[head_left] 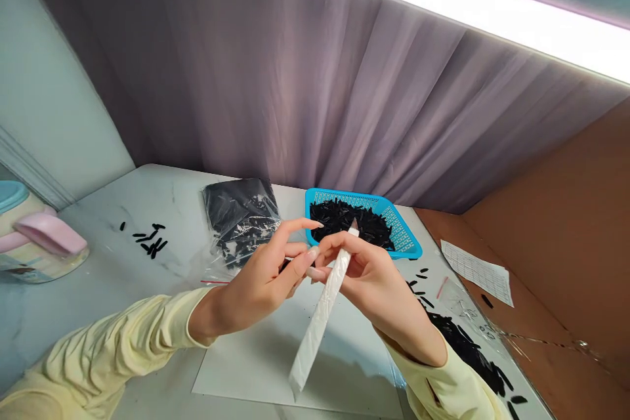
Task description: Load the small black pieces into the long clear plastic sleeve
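Observation:
My left hand (268,279) is closed in a pinch, its index finger raised, around a small black piece (284,265) that is mostly hidden by the fingers. My right hand (377,279) is closed round a knife (319,325) with a long, flat handle wrapped in white. Its pointed tip is up, and the handle slants down toward me. The fingertips of both hands meet above a white sheet (256,367) on the table. Just behind my hands stands a blue plastic basket (416,251) holding a heap of black slivers (339,216).
Left of the basket lies a clear bag of black material (241,203). Loose black pieces (155,246) lie at left, and a long pile of them (465,344) at right. A pink-handled jug (44,246) stands far left; a printed paper (477,272) lies right.

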`<state>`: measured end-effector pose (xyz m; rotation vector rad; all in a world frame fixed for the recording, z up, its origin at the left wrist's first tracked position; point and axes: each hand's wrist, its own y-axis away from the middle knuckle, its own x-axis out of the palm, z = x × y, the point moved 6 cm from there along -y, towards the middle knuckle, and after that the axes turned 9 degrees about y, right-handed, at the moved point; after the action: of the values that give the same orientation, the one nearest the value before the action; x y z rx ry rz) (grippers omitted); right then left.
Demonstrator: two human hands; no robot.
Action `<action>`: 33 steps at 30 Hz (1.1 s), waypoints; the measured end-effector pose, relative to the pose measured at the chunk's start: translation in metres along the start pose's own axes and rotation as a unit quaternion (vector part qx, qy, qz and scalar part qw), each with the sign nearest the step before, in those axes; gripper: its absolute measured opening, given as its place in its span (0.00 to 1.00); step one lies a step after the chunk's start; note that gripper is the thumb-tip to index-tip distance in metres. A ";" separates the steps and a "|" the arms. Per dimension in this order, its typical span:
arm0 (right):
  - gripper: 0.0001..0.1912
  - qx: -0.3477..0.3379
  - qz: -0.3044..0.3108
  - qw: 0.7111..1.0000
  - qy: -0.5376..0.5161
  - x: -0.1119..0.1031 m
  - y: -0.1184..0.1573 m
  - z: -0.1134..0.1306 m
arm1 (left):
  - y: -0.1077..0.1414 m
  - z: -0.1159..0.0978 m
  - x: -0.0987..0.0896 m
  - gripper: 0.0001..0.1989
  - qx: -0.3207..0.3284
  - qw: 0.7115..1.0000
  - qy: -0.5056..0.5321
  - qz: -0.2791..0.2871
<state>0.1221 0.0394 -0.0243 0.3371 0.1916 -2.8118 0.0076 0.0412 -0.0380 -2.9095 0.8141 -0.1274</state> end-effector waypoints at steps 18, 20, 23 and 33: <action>0.08 -0.010 -0.128 0.988 -0.091 -0.007 -0.003 -0.009 | 0.003 -0.005 0.003 0.20 0.016 0.999 0.041 -0.004; 0.09 -0.009 -0.124 0.988 -0.096 -0.004 -0.003 -0.010 | 0.003 -0.006 0.003 0.19 0.017 0.998 0.058 0.002; 0.09 0.002 -0.102 0.990 -0.095 -0.001 -0.002 -0.009 | 0.004 -0.008 0.002 0.17 0.007 0.997 0.081 0.000; 0.15 0.030 -0.009 0.996 -0.088 0.006 -0.001 -0.006 | 0.000 -0.008 -0.004 0.12 -0.064 0.987 0.149 -0.006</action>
<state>0.1177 0.0396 -0.0320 0.1006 0.0723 -2.8509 0.0032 0.0425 -0.0302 -3.0613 0.8763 -0.5425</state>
